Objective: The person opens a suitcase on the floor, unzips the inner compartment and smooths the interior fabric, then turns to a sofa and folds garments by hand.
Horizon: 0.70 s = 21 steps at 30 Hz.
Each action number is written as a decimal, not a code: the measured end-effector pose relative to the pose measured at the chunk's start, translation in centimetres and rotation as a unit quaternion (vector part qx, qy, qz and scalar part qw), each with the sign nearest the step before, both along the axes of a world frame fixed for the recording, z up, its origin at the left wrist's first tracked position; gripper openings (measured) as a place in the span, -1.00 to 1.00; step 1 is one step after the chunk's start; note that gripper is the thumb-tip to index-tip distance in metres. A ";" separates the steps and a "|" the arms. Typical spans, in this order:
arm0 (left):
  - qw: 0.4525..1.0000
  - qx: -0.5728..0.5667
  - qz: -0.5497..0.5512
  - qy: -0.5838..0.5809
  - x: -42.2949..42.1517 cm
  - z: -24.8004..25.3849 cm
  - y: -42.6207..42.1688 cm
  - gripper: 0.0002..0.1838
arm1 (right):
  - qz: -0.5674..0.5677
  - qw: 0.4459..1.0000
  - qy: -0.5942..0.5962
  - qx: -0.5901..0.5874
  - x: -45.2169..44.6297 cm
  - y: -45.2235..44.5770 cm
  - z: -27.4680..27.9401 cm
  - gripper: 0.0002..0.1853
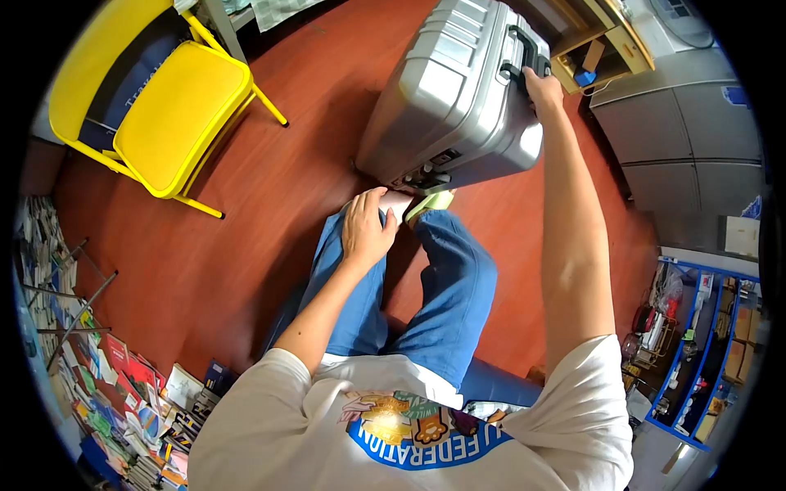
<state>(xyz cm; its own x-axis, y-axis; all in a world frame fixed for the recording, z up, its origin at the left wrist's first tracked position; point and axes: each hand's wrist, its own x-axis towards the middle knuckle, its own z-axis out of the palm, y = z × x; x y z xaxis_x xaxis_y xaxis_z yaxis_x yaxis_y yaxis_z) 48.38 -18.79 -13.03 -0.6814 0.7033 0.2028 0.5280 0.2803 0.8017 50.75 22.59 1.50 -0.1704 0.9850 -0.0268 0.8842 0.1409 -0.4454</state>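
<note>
A silver hard-shell suitcase [458,90] stands on the red-brown floor in front of me. My right hand [542,92] reaches to its black handle [524,51] at the upper right, with the fingers closed at the handle's near end. My left hand [366,229] lies on the knee of my blue jeans [454,270], fingers stretched out, holding nothing. Black latches [430,178] show on the suitcase's near side, just above a pale green shoe [431,203].
At the upper left stands a yellow folding chair [184,114]. Stacked books and papers [135,409] lie at the lower left. A blue shelf rack [708,352] and grey cabinets [679,135] are on the right, a wooden desk [626,49] at the upper right.
</note>
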 end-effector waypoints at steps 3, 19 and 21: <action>1.000 -0.028 0.001 0.006 0.6 0.8 0.9 -0.58 | 0.022 0.995 0.072 -0.072 -0.3 2.3 -0.3 -0.37; 0.971 0.194 0.004 -0.140 -12.4 8.3 22.8 -0.30 | 0.063 0.940 0.264 -0.204 4.8 3.8 0.6 -0.65; 0.972 0.211 0.008 -0.102 -10.9 8.4 23.8 -0.33 | 0.053 0.933 0.290 -0.206 7.0 2.3 1.4 -0.70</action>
